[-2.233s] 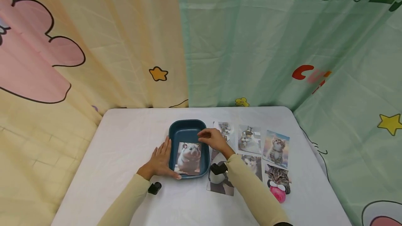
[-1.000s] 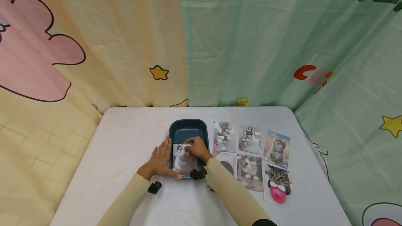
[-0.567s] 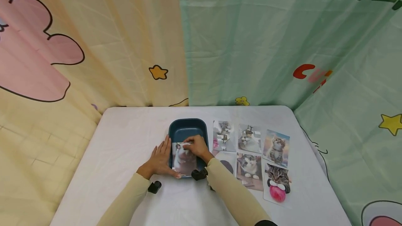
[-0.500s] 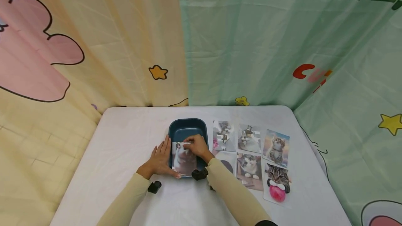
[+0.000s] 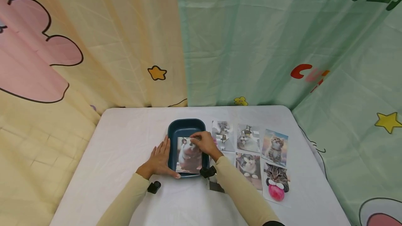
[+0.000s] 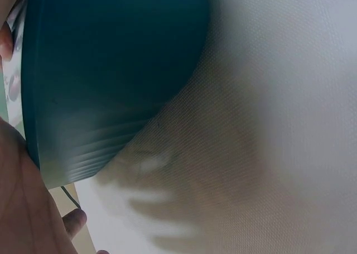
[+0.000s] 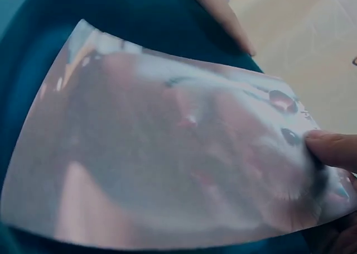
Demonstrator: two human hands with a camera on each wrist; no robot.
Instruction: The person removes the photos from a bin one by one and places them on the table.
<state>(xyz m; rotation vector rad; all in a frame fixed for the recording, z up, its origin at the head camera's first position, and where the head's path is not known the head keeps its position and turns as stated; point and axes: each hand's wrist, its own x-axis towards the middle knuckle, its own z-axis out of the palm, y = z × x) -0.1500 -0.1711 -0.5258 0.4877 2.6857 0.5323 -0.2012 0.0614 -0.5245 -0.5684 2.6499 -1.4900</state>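
Observation:
A dark blue rectangular tray [image 5: 186, 128] stands on the white table. My left hand [image 5: 160, 159] rests along its left side with straight fingers, thumb at the near corner. In the left wrist view that palm [image 6: 22, 198] lies against the tray's outer wall [image 6: 111, 70]. A glossy photo card [image 5: 188, 161] of a pale, mouse-like animal is in my right hand [image 5: 206, 144], pinched at its far right corner. The right wrist view has the thumb [image 7: 334, 149] on top of the card [image 7: 156, 148], which bows over the tray; the other fingers are mostly hidden beneath.
Several cat photo cards lie in two rows right of the tray, among them a kitten against a pastel sky [image 5: 275, 147] and a tabby with a pink ball [image 5: 277, 180]. My right forearm [image 5: 242, 191] partly covers another card [image 5: 216, 185]. Printed curtains [image 5: 238, 44] hang behind the table.
My right hand came in from the tray's right rim and pinched the mouse-like animal's card. Since then the card has shifted right and slightly away from me. My left hand has stayed put.

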